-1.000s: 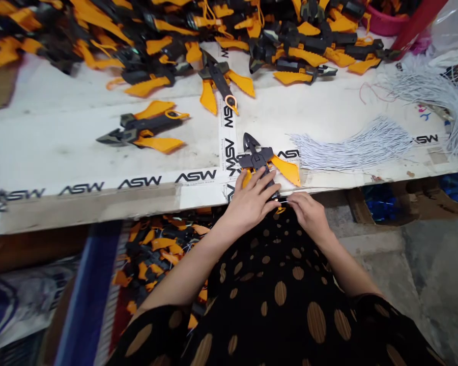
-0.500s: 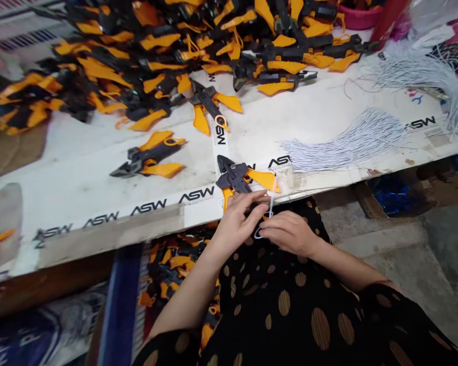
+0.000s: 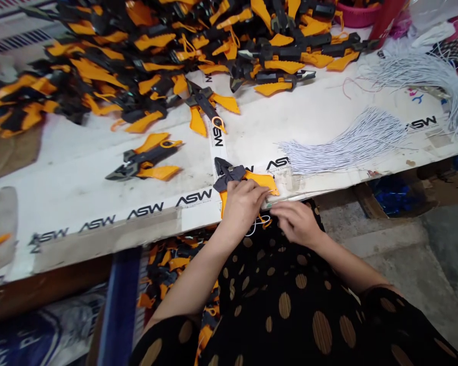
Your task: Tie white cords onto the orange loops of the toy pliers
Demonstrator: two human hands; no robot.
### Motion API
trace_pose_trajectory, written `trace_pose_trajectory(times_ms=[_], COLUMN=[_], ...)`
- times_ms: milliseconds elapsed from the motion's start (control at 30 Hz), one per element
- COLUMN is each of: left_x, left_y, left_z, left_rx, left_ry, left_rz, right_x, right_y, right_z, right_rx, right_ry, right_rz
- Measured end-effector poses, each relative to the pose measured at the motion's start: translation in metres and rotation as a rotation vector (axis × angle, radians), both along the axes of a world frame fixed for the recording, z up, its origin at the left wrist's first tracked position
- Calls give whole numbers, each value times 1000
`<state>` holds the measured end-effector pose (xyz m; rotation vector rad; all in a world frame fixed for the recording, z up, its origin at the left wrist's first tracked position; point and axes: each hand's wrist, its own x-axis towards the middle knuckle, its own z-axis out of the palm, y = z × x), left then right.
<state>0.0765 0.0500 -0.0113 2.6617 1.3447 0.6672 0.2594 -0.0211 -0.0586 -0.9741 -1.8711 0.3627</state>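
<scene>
Item 1, tool [image 3: 229,175]: dark grey body with a pointed head and a wider block behind it; two orange handles, splayed apart. Lies on the worktable [image 3: 316,109], at its near edge. Tip directed away from that edge and slightly left. One handle extends right along the edge, toothed at its end; the other runs toward the edge, partly covered. Rear of the body hidden from view. Orange loop [image 3: 266,222] visible just beyond the worktable's near edge; its join to the body is hidden.

Item 2, cord [image 3: 256,223]: thin, white, slack, in open curves. Located just beyond the worktable's near edge, at the orange loop. Whether threaded through the loop: cannot be determined.
</scene>
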Motion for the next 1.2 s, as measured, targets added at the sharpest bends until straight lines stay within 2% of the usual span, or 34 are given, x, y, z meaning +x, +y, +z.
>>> trace_pose_trajectory(times_ms=[100, 167, 300, 433, 733, 833, 1000, 1100, 1200], left_x=[5, 7, 14, 19, 15, 14, 10, 8, 6], left_y=[3, 5, 6, 7, 21, 24, 25, 23, 22], left_z=[-1, 0, 1, -3, -6, -9, -12, -10, -8], left_rx=[-7, -29, -62, -96, -333, -311, -223, -241, -286], left_ry=[-5, -5, 22, 20, -113, -127, -115, -122, -167], left_rz=[-17, -24, -1, 7, 26, 6, -46, -74, -76], right_x=[9, 10, 5, 2, 4, 5, 0, 1, 16], right_y=[16, 25, 33, 34, 36, 37, 38, 37, 34], right_z=[4, 6, 10, 15, 19, 20, 21, 17, 16], right_rx=[-181, -259, -328, -387, -454, -473, -490, -457, -518], right_ry=[75, 5, -174, -262, -218, -232, -271, -76, 428], right_rz=[-213, -266, -271, -276, -265, -245, -289, -270, -257])
